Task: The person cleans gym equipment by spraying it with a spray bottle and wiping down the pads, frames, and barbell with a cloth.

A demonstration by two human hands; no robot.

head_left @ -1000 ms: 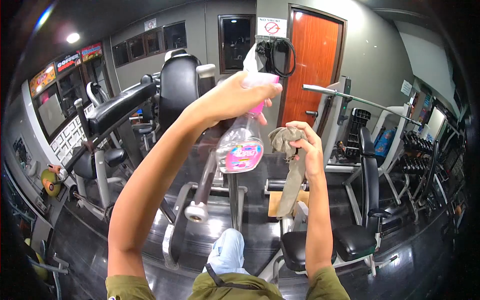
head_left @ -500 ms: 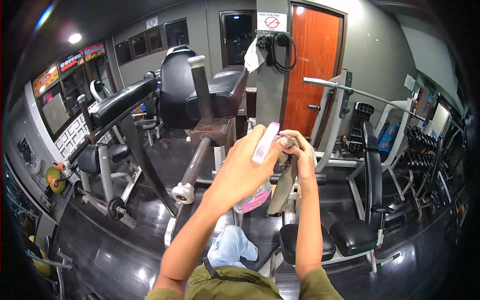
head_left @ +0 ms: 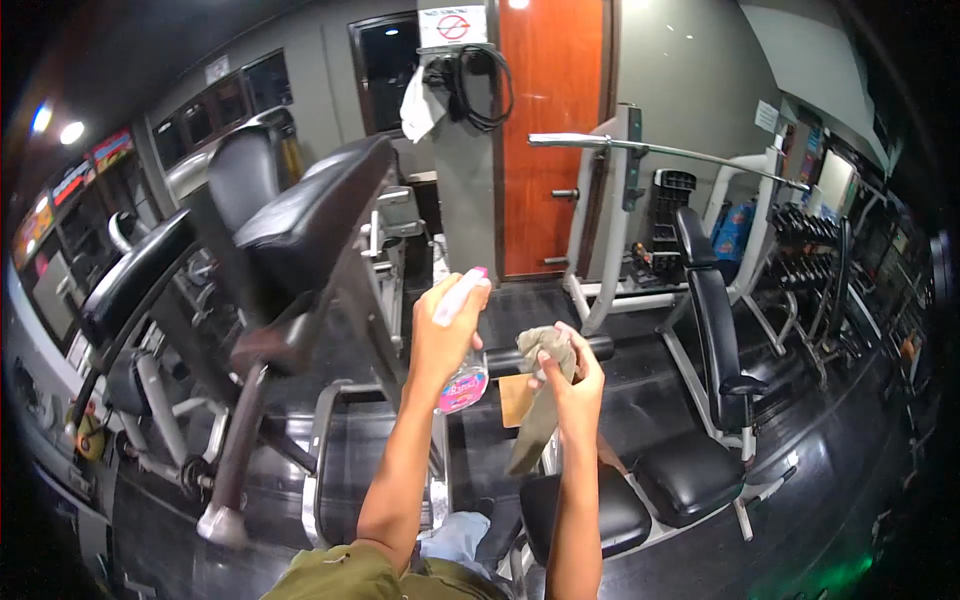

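My left hand point(head_left: 440, 335) is wrapped round the neck of a clear spray bottle point(head_left: 465, 388) with a pink and white trigger head and a pink label. Just right of it, my right hand point(head_left: 572, 375) grips a bunched grey-green cloth point(head_left: 541, 425), whose long end hangs down below the fingers. Bottle and cloth are apart, both in front of my body. Beneath the cloth are a tan board point(head_left: 515, 400) and a black padded seat point(head_left: 590, 515).
A machine with black pads point(head_left: 310, 220) stands close on the left, its metal handle point(head_left: 225, 520) low beside my left arm. On the right are a bench point(head_left: 690, 480), a barbell point(head_left: 680, 155) on a rack and dumbbells point(head_left: 805, 250). Behind is an orange door point(head_left: 545, 200).
The view has turned right. My hands first came together with bottle and cloth, then moved apart and lower. Both hands have kept their hold.
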